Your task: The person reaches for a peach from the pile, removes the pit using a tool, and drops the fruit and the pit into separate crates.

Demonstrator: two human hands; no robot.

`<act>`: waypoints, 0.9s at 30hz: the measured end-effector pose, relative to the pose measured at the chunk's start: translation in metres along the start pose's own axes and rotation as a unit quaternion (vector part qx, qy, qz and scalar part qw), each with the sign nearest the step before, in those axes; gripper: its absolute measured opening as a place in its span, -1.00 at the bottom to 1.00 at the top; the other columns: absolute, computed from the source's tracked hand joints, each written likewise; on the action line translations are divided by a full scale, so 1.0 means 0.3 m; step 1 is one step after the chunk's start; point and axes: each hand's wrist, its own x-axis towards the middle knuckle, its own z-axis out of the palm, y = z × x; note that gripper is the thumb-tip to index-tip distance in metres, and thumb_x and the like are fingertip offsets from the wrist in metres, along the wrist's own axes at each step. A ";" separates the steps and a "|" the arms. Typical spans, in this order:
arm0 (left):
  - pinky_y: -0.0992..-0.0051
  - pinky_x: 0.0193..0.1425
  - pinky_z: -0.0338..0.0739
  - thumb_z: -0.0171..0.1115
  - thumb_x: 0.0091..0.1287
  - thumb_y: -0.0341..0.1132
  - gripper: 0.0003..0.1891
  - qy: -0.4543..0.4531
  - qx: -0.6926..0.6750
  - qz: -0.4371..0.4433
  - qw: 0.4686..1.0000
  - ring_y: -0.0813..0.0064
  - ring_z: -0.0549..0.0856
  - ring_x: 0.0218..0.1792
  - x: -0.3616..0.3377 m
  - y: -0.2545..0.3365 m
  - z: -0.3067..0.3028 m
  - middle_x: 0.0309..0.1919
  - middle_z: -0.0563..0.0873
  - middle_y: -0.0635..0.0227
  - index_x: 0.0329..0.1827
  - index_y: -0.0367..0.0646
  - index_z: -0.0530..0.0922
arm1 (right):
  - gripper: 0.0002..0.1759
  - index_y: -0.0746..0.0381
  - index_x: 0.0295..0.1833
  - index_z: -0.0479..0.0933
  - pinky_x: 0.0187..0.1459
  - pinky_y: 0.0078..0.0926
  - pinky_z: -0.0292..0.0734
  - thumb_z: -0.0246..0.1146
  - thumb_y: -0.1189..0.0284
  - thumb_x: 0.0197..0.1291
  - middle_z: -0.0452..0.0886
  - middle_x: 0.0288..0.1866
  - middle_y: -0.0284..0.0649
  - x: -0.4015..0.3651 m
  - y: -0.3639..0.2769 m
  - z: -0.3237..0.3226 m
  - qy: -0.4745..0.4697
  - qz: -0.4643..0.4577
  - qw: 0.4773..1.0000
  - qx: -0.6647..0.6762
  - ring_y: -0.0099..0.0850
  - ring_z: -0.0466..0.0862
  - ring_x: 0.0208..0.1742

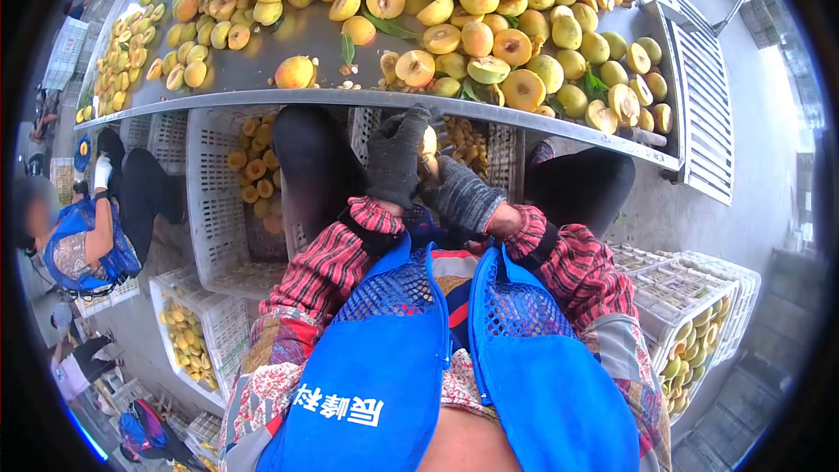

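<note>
Fruit (429,142) stands lengthwise up-frame near centre, pinched in left hand (396,156). Right hand (467,196) curled close, can't tell on what. Surface edge (524,119) just above

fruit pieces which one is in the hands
The yellow piece between the left hand and right hand; the others lie on the table or in crates.

A yellow fruit (429,142) is showing a pale, bright surface. Partly hidden, it is resting in the gloved left hand (398,156), close to the right hand (461,194), just beside the worktop (236,65) edge.
</note>
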 end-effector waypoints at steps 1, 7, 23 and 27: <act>0.68 -0.46 0.36 0.23 0.18 -0.22 -0.80 0.001 0.000 0.000 1.000 0.72 0.47 -0.54 0.001 -0.009 -0.008 -0.54 0.56 0.52 -0.45 -0.17 0.59 | -0.72 0.32 -0.17 0.40 -0.28 -0.31 0.42 0.19 0.38 0.04 0.54 -0.34 -0.05 0.007 0.019 0.019 0.013 -0.045 0.998 0.048 -0.21 0.55 -0.31; 0.56 -0.34 0.52 0.13 0.23 -0.26 -0.79 -0.038 -0.206 -0.152 0.966 0.59 0.59 -0.46 -0.003 0.047 0.009 -0.41 0.63 0.33 -0.33 -0.26 0.57 | -0.78 0.25 -0.23 0.42 -0.68 -0.58 0.26 0.19 0.35 0.09 0.46 -0.54 -0.29 -0.046 -0.064 -0.085 -0.198 0.148 0.882 0.400 -0.54 0.42 -0.68; 0.40 -0.03 0.49 -0.02 0.28 -0.30 -0.70 -0.134 -0.030 -0.035 0.990 0.41 0.59 -0.17 0.009 -0.069 -0.045 -0.18 0.60 0.18 -0.03 -0.30 0.46 | -0.79 0.26 -0.24 0.49 -0.52 -0.42 0.41 0.19 0.46 -0.07 0.49 -0.49 -0.21 -0.066 -0.008 -0.116 -0.238 0.017 0.935 0.260 -0.32 0.52 -0.53; 0.47 0.03 0.43 -0.07 0.29 -0.32 -0.73 -0.053 -0.174 -0.060 0.981 0.42 0.55 -0.11 0.037 0.075 -0.190 -0.17 0.58 0.23 -0.06 -0.28 0.47 | -0.82 0.25 -0.24 0.44 -0.70 -0.66 0.28 0.16 0.44 0.01 0.45 -0.59 -0.28 -0.088 0.062 -0.140 -0.186 0.110 0.808 0.547 -0.53 0.44 -0.69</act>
